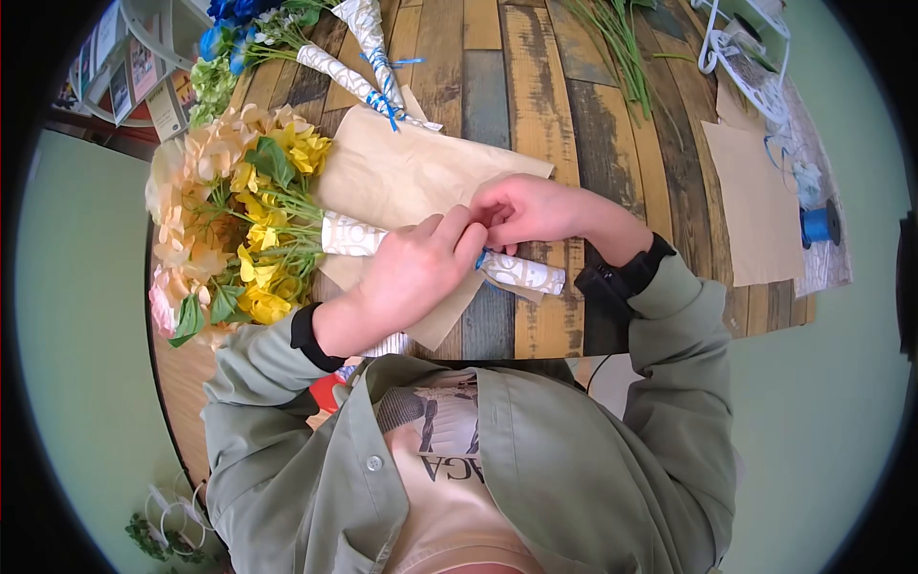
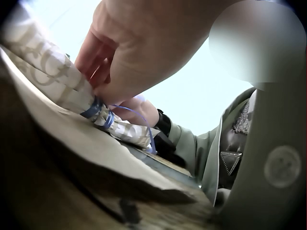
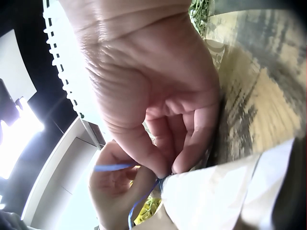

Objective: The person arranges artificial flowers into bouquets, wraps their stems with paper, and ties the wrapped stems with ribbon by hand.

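Note:
A bouquet of peach and yellow flowers (image 1: 239, 206) lies on the table, its stems rolled in white patterned paper (image 1: 349, 234). Blue ribbon (image 2: 94, 109) circles this wrap near its lower end, with loose strands hanging off. My left hand (image 1: 416, 263) lies over the wrap, fingers curled at the ribbon. From the right, my right hand (image 1: 531, 210) meets it. Thumb and forefinger of the right hand (image 3: 158, 81) pinch the ribbon at the knot in the right wrist view. A strand crosses the fingers of the left hand (image 3: 115, 191) there.
Brown paper (image 1: 411, 153) lies under the bouquet. Two more wrapped stem bundles (image 1: 344, 75) with blue ribbon lie beyond it. Green stems (image 1: 622, 57) are at the far side. To the right are a brown sheet (image 1: 755, 201), a blue ribbon spool (image 1: 818, 226) and a white metal rack (image 1: 751, 57).

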A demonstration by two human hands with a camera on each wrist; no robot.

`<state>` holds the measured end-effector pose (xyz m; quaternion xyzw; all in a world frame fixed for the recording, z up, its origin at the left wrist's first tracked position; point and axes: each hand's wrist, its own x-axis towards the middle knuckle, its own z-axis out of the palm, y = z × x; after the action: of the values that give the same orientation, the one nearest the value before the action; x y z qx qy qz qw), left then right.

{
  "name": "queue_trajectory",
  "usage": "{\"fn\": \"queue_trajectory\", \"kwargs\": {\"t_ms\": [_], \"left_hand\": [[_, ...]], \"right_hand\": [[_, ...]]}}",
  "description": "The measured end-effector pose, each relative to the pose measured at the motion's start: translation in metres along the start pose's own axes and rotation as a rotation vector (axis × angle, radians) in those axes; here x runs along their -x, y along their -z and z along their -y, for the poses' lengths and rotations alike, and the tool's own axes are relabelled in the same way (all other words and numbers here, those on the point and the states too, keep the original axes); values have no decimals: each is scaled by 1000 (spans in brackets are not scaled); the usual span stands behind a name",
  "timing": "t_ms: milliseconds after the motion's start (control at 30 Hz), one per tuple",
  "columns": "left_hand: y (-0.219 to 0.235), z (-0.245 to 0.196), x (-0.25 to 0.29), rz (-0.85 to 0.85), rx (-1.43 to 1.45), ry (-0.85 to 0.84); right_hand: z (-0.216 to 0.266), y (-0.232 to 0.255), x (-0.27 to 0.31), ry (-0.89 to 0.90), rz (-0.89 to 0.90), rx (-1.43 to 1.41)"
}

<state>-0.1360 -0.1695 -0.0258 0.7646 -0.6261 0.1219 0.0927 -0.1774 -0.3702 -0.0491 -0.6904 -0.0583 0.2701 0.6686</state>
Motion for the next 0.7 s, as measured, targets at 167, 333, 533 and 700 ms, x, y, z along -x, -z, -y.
{"fn": "queue_trajectory", "kwargs": {"t_ms": [167, 333, 533, 700], "left_hand": [[2, 7, 4, 18, 76, -22], [2, 14, 5, 13, 196, -21], [6, 17, 7, -75, 237, -140], [13, 18, 17, -108, 194, -288]], "right_hand": [[4, 3, 0, 17, 38, 45], [3, 2, 0, 147, -1, 182], [12, -4, 3, 229, -225, 762], [5, -3, -1, 292, -376, 982]]}}
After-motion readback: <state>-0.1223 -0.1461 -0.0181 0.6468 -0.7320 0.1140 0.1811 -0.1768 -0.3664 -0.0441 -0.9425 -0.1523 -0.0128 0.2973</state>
